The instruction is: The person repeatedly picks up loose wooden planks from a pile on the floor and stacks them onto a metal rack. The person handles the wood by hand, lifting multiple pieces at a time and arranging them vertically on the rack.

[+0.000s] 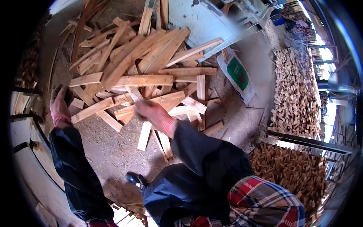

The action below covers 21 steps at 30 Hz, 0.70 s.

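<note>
Furthest left, pale panels [22, 133] with dark edges stand close to the left sleeve [70, 151], which rises from the lower edge almost straight up. The left hand [61, 106], in a pink ribbed cuff, points away from the body at the left border of the pile, its dark fingertips bent toward the near end of a plank [86, 79]. Whether it touches that plank, or grips anything, I cannot tell.

Between the two sleeves lies floor [109, 149] strewn with chips, giving room up to the pile's near edge. The pile [124, 62] of planks sprawls on the floor ahead of both hands, ends jutting in all directions; a few loose ends reach toward the boot [135, 178].

The right sleeve [208, 153] slants up and leftward across the leg [181, 193]. The right hand [153, 116] is over the pile's near side, back upward, blurred; its fingers are hidden, so I cannot tell whether they are spread or closed on wood. A short plank [144, 136] shows just below it.

Beyond the pile, a pale sheet [189, 32] bounds the far side. Further right come a bag [238, 77], more floor, then a dark rail [308, 142] between two wood stacks [297, 94].
</note>
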{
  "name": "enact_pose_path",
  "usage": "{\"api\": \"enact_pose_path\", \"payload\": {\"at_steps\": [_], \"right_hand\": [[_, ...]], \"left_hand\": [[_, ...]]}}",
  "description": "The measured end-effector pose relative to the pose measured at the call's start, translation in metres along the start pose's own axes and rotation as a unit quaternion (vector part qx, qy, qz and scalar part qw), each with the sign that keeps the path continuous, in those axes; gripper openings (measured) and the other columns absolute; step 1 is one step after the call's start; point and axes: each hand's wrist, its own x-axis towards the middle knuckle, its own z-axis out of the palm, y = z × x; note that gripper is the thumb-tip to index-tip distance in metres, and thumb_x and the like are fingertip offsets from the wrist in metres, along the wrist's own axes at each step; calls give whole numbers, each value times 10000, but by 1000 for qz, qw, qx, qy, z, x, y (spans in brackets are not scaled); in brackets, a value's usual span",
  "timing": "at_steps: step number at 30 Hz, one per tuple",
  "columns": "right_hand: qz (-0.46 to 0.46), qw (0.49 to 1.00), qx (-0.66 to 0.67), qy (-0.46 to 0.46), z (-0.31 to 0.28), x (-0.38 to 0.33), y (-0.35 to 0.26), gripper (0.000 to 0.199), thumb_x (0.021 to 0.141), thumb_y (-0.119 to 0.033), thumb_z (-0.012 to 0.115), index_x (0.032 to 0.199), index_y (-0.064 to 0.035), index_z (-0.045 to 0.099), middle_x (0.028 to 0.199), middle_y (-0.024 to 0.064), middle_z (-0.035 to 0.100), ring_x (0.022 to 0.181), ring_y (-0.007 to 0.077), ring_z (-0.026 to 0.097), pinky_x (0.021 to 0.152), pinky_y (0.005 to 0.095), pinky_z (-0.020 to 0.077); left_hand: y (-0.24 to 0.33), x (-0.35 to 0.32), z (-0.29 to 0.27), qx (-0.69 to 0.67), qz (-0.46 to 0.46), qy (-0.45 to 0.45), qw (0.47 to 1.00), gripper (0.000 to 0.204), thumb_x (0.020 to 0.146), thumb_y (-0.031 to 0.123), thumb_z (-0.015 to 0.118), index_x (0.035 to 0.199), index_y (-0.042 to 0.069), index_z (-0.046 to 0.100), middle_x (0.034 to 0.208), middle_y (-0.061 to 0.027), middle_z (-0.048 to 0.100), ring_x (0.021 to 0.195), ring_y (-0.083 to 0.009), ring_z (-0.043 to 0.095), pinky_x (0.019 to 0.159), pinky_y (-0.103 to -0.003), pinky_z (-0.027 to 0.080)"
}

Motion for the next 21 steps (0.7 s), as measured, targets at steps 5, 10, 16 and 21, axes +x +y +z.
{"api": "enact_pose_path", "payload": {"at_steps": [5, 10, 16, 21], "right_hand": [[260, 937, 94, 212, -104, -138, 124, 337, 868, -321, 693, 1107, -91, 634, 848, -39, 582, 714, 66, 501, 694, 241, 454], [318, 904, -64, 280, -192, -105, 194, 528, 820, -371, 740, 1190, -21, 600, 942, 55, 625, 773, 157, 535, 670, 309, 447], [281, 942, -83, 167, -240, -51, 251, 472, 902, -408, 627, 1292, -160, 534, 1192, 31, 563, 1139, 170, 493, 982, 378, 374], [144, 918, 314, 193, -242, -4, 265, 577, 886, -398, 650, 1349, -97, 486, 1331, 86, 546, 1250, 228, 494, 1086, 401, 360]], "left_hand": [[-49, -101, 97, 203, 50, -153, 966, 692, 809, 386, 737, 1336, 1, 506, 1250, -218, 593, 1147, -319, 574, 993, -371, 444], [3, -104, 246, 404, 206, -206, 867, 926, 728, 445, 762, 1448, 31, 354, 1505, -219, 333, 1401, -372, 299, 1145, -447, 261], [-46, -43, 375, 470, 351, -149, 796, 928, 699, 276, 701, 1505, 139, 261, 1564, -158, 244, 1437, -374, 226, 1157, -520, 204], [-47, -31, 382, 470, 361, -168, 787, 798, 675, 247, 684, 1412, 134, 398, 1316, -194, 511, 1237, -385, 487, 1059, -564, 321]]}}
